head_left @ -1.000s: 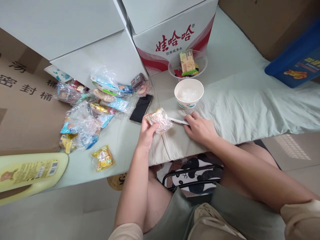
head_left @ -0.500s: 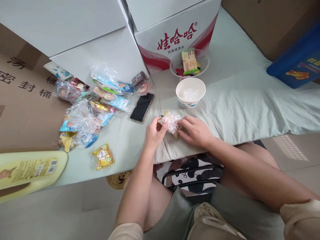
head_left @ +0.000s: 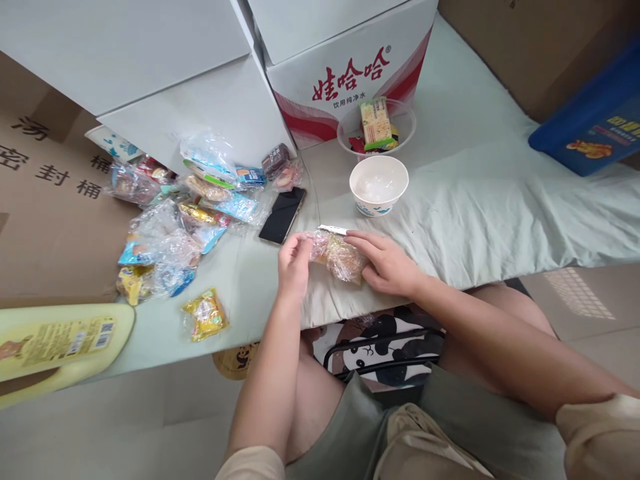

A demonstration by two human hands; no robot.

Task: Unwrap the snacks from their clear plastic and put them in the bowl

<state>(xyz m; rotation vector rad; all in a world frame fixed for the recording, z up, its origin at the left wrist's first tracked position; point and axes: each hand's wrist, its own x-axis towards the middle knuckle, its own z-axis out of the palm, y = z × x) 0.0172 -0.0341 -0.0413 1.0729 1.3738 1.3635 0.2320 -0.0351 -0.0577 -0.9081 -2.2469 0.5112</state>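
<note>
A lumpy snack in crinkled clear film (head_left: pixel 346 259) lies on the pale cloth in front of me. My left hand (head_left: pixel 295 263) pinches the film at its left end, which is pulled out to the side. At the right end, my right hand (head_left: pixel 390 263) holds the snack, fingers bent over its edge. Just behind it lies a thin white strip (head_left: pixel 333 230), its right end close to my right fingertips; I cannot make out its kind. A white paper bowl (head_left: pixel 379 190) with something clear inside stands beyond my right hand.
A phone (head_left: pixel 283 215) lies left of my hands. Packaged snacks (head_left: pixel 170 227) are heaped farther left, with a yellow packet (head_left: pixel 205 313) nearer. Behind the bowl, a clear plastic tub (head_left: pixel 407 130) holds packets against a white carton (head_left: pixel 345 73). A blue container (head_left: pixel 585 127) stands right.
My left hand has moved left, drawing the film out sideways. The snack sits slightly lower and more of it shows. The white strip behind it has come into sight.
</note>
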